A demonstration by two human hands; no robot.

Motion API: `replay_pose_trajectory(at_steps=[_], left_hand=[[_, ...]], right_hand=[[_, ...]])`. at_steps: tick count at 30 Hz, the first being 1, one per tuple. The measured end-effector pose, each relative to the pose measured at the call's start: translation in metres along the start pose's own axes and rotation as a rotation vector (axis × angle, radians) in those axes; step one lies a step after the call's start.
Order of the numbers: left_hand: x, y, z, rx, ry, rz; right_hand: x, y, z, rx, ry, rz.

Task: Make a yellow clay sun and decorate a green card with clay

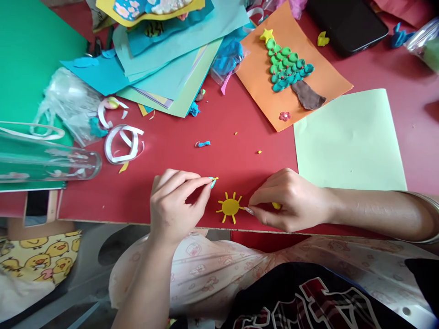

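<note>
A yellow clay sun (230,207) with several thin rays around its round disc lies flat on the red table near the front edge. To its left, my left hand (180,201) is raised a little and pinches a thin yellow clay strip (216,178) between thumb and index finger. On the sun's right side, my right hand (288,201) has its thumb and index fingertips together at the end of a ray, touching it. A yellow clay lump (276,205) shows partly beneath the right hand, the rest hidden.
Behind the hands lie an orange card (255,68) with a clay tree and a pale green sheet (350,141). Coloured papers (185,59) are stacked at the back. A clear cup (78,164) and white paper strips (118,144) lie left. A black phone (350,23) sits back right.
</note>
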State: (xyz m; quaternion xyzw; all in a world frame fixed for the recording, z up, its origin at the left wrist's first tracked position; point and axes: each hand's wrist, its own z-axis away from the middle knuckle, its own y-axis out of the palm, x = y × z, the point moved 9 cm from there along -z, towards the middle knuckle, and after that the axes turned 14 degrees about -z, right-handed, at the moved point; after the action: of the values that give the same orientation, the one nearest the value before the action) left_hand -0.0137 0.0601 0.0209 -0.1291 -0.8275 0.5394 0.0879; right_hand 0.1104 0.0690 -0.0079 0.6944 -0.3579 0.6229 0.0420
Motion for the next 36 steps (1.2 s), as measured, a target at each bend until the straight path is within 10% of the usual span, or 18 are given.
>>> replay_pose_trajectory(at_steps=[16, 26, 36], left_hand=[[0.002, -0.025, 0.000, -0.067, -0.130, 0.073], [-0.036, -0.026, 0.077, -0.071, -0.530, 0.307], [-0.062, -0.026, 0.075, -0.133, -0.580, 0.065]], right_hand=[[0.002, -0.001, 0.001, 0.000, -0.018, 0.000], [0.003, -0.003, 0.000, -0.019, -0.035, -0.025], [0.002, -0.003, -0.001, -0.004, -0.002, -0.005]])
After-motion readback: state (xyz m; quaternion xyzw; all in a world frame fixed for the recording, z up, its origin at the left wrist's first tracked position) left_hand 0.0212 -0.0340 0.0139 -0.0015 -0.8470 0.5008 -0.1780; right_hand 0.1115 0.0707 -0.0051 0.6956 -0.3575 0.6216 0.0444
